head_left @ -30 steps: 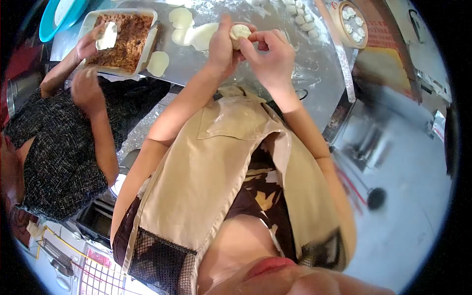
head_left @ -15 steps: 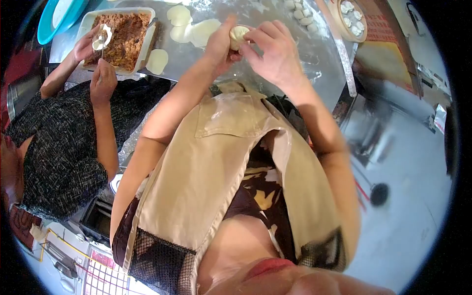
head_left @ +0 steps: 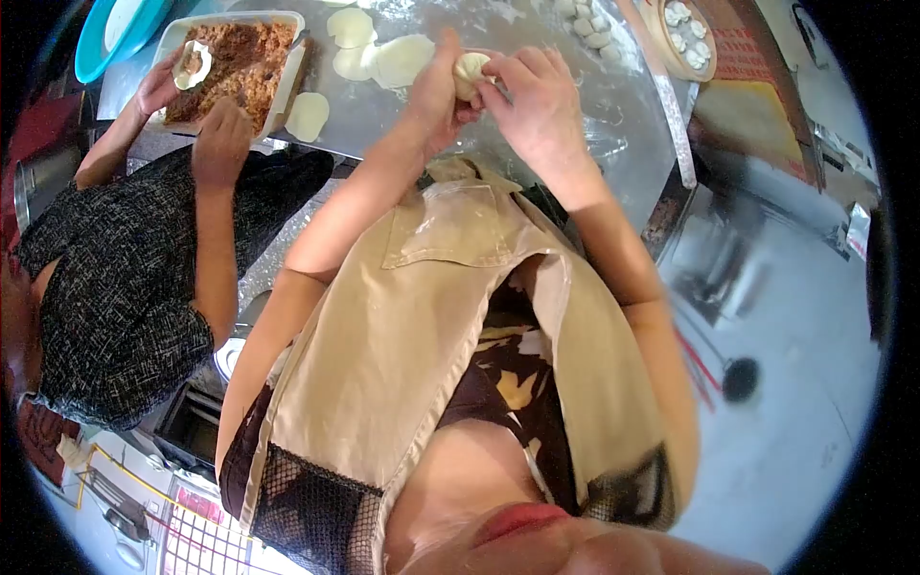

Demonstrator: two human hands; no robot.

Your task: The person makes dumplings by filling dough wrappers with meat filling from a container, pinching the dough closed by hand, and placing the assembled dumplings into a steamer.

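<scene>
A round pleated bun of pale dough sits in my left hand, whose fingers curl around it from the left and below. My right hand pinches the dough at the bun's right edge with thumb and fingertips. Flat round dough wrappers lie on the metal table to the left of my hands. One single wrapper is closer to the table's front edge.
At left, a co-worker holds an open wrapper over a tub of reddish-brown filling. A turquoise basin stands beyond. Dough pieces, a long pale strip and a steamer with small buns are at right.
My hands and the bun have shifted slightly right, still pinching at its edge. The co-worker's one hand has moved down to the filling, and the wrapper has tilted in the other.
</scene>
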